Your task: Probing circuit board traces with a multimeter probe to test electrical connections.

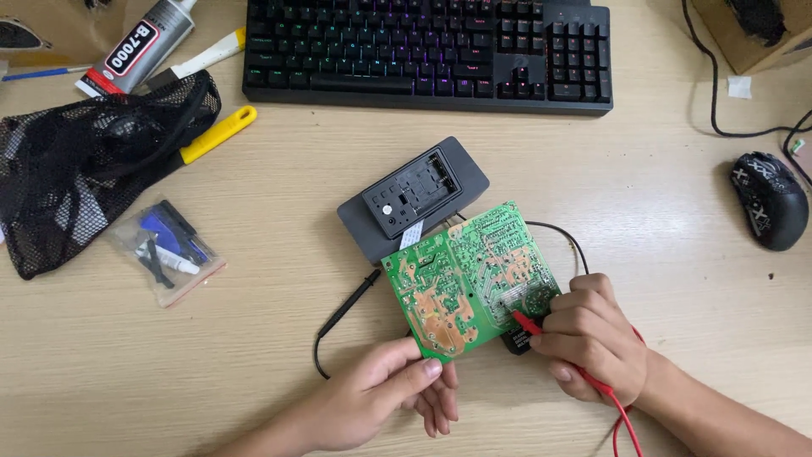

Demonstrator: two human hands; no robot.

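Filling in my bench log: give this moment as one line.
left hand: holds green circuit board | right hand: presses red probe to board | black probe: lying on wooden desk

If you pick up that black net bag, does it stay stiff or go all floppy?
Probably floppy: the black mesh bag lies slumped and wrinkled on the wooden desk. It likely sags around whatever is inside, since lumps show through the netting. It seems unlikely to roll, as it lies spread flat.

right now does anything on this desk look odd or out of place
Only one thing: the black probe lies loose on the desk left of the green circuit board, untouched. The right hand presses the red probe to the board; the left hand holds its lower edge.
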